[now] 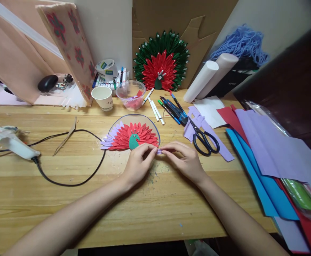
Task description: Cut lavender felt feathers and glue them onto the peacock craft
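Note:
On the wooden table lies a paper peacock (141,133) with a green body, red petals and a row of purple petals along its left side. It rests on a clear round sheet (115,124) with a dark rim. At its lower right edge, my left hand (140,161) and my right hand (184,160) meet with fingertips pinched. Between them a small piece of purple paper (159,152) shows, mostly covered by the fingers. Both hands appear closed on it. To the right of my right hand lie black-handled scissors (204,142) on purple paper scraps (221,145).
A white glue gun (19,144) and its black cord lie at left. Behind stand a paper cup (102,99), a clear plastic bowl (130,95), several markers (155,110) and a larger green-and-red peacock (160,62). Coloured paper sheets (278,145) are stacked at right.

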`<state>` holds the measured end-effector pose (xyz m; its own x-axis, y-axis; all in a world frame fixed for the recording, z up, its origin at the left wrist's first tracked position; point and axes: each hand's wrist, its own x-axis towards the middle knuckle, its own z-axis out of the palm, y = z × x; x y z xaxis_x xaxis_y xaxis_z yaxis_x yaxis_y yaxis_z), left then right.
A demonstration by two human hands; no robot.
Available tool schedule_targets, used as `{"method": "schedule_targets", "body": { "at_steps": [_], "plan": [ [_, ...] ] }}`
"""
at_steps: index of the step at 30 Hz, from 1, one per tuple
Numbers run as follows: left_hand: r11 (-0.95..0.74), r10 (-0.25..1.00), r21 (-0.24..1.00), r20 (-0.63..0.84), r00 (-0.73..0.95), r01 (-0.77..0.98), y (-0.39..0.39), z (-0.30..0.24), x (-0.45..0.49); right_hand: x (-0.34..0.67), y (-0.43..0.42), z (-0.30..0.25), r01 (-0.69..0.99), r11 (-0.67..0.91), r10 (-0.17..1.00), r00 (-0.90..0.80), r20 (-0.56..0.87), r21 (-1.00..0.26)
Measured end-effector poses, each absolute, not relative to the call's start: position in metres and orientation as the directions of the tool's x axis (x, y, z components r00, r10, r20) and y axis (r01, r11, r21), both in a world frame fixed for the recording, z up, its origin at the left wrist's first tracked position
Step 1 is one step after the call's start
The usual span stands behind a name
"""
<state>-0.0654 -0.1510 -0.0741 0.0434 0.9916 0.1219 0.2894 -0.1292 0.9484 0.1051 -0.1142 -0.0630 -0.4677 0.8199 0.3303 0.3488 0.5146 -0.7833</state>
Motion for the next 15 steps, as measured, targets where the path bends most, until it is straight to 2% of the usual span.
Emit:
{"method": "schedule_targets", "body": {
  "at_steps": [9, 15],
  "plan": [
    [-0.249, 0.965, 0.921, 0.262, -0.005, 0.299, -0.1517, -0.0802, -0.0665, 0.1035, -0.1128, -0.0647, 0.335, 0.451, 0.850, -0.443, 0.284, -0.827],
    [-0.270, 0.958, 0.896, 0.287, 0.005, 0.354, -0.1526, -0.0815, -0.0662, 0.1049, -0.1116, -0.0655, 0.356, 0.471, 0.836, -0.471, 0.281, -0.807]
  ]
}}
